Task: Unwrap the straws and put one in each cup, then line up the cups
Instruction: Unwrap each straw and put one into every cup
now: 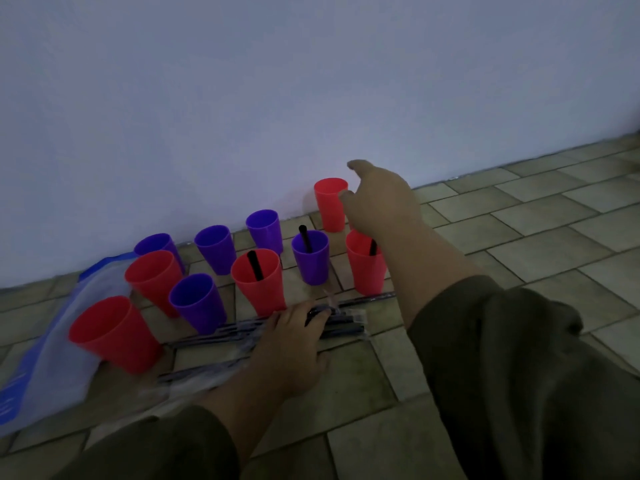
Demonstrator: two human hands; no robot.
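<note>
Ten tapered plastic cups stand on the tiled floor (519, 237) against a pale wall (311, 81), five red and five purple, in a loose cluster rather than a line. Three carry a black straw: the near-centre red cup (258, 282), the purple cup (310, 256) to its right, and the red cup (365, 263) right of that, partly hidden by my forearm. The remaining seven appear empty, so I judge the task about a third done, with lining up not yet begun. My right hand (381, 197) reaches to the far red cup (330, 204), fingers loosely curled beside its rim, holding nothing that I can see; whether it touches the cup I cannot tell. My left hand (294, 344) lies flat, fingers spread, on the bundle of wrapped straws (346, 322) on the floor just near of the cups, pressing but not gripping. The cups look smooth, thin-walled and matte; the straws are slender dark rods in clear crinkled sleeves; a translucent plastic bag with blue print (41, 375) lies under the left cups. The tiles are rough, dull rectangles with dark joints.
</note>
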